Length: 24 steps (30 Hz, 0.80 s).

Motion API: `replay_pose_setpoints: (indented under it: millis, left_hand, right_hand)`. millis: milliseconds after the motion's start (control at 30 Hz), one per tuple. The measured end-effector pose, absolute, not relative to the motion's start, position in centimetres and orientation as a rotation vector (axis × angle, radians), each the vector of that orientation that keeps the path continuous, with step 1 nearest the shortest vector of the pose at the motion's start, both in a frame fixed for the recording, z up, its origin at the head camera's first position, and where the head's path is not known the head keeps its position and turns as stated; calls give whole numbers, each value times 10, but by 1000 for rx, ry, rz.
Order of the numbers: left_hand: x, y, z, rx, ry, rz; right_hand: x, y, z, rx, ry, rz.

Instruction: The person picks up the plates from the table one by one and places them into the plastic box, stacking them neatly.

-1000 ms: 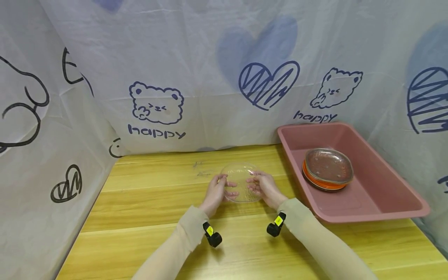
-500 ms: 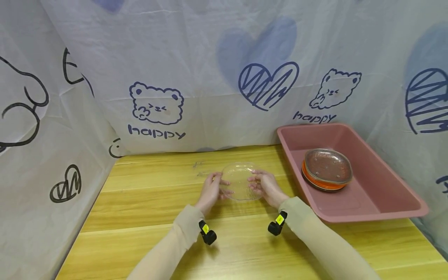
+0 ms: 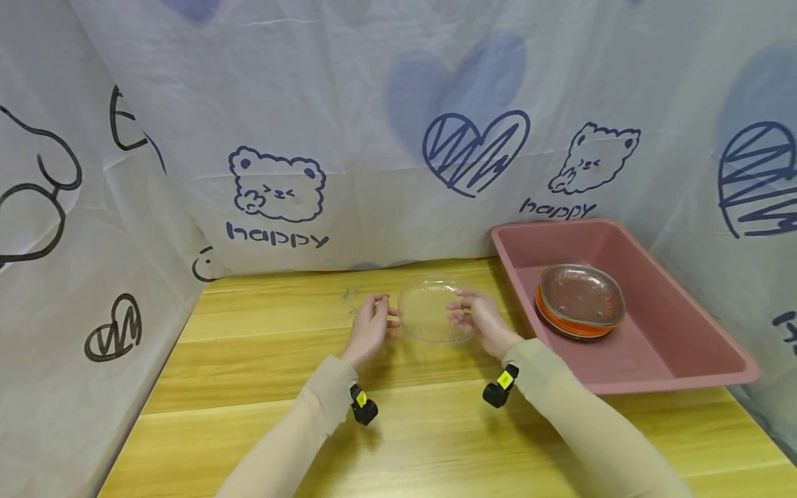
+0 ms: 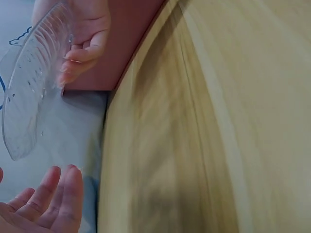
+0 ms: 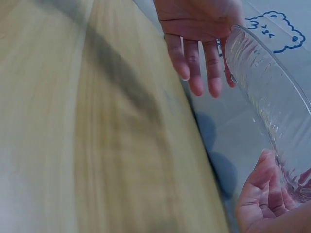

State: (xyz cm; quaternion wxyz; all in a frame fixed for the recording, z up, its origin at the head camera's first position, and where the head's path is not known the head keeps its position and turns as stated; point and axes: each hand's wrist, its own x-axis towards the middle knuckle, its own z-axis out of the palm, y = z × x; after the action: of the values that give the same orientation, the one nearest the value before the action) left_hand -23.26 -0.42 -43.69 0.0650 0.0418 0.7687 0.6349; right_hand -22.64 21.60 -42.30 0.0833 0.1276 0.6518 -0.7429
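A clear, ribbed plate (image 3: 429,315) is held above the table, tilted, in the middle of the head view. My right hand (image 3: 487,324) grips it at the right edge, the fingers (image 5: 272,187) under it in the right wrist view. Just left of the plate is my left hand (image 3: 369,330), holding nothing. Its relaxed fingers (image 4: 67,199) are apart from the plate's rim in the left wrist view.
To the right stands a pink bin (image 3: 660,360). Inside lies a stack of plates (image 3: 580,301), a clear one on top of orange and dark ones. The wooden table (image 3: 261,387) backs onto a printed white cloth (image 3: 373,194).
My left hand has let go of the plate and moved left, away from its edge. The plate has risen and shifted slightly right with my right hand.
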Motion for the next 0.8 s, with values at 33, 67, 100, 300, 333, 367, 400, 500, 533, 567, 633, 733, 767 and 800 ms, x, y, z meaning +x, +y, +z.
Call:
replay_pose_setpoints:
  millis: [33, 67, 100, 300, 333, 367, 400, 500, 533, 567, 633, 733, 767, 800]
  left_hand:
    - [-233, -3, -436, 142, 2330, 1913]
    - [-234, -2, -435, 153, 2345, 1908]
    - [-234, -1, -434, 166, 2358, 1904]
    - [-233, 11, -428, 234, 2429, 1905]
    - [-233, 13, -427, 244, 2436, 1907]
    - [-234, 15, -426, 256, 2444, 1904]
    - [-234, 16, -425, 271, 2451, 1904]
    - [-234, 21, -423, 307, 2468, 1894]
    - [-234, 23, -423, 316, 2474, 1885]
    - [-233, 24, -422, 327, 2481, 1876]
    - [-232, 28, -420, 356, 2502, 1857]
    - [-230, 33, -418, 407, 2531, 1828]
    - [-230, 36, -417, 427, 2541, 1824]
    - [-229, 38, -416, 450, 2552, 1820]
  right_hand:
    - [-226, 218, -420, 378, 1948, -2219]
    - [-227, 219, -418, 378, 1948, -2222]
    - [-227, 221, -415, 378, 1947, -2226]
    - [-229, 230, -399, 399, 1972, -2244]
    - [-229, 233, -397, 399, 1981, -2242]
    - [-230, 235, -395, 404, 1985, -2246]
    - [-230, 238, -393, 406, 1996, -2241]
    - [-231, 248, -387, 432, 2005, -2251]
    - [-231, 252, -385, 436, 2000, -2261]
    - [-231, 255, -383, 442, 1999, -2270]
    - [-231, 262, -380, 451, 1991, -2294]
    - [-230, 273, -375, 449, 1983, -2321]
    - [-230, 277, -373, 451, 1984, -2322]
    - [-229, 280, -372, 449, 1985, -2322]
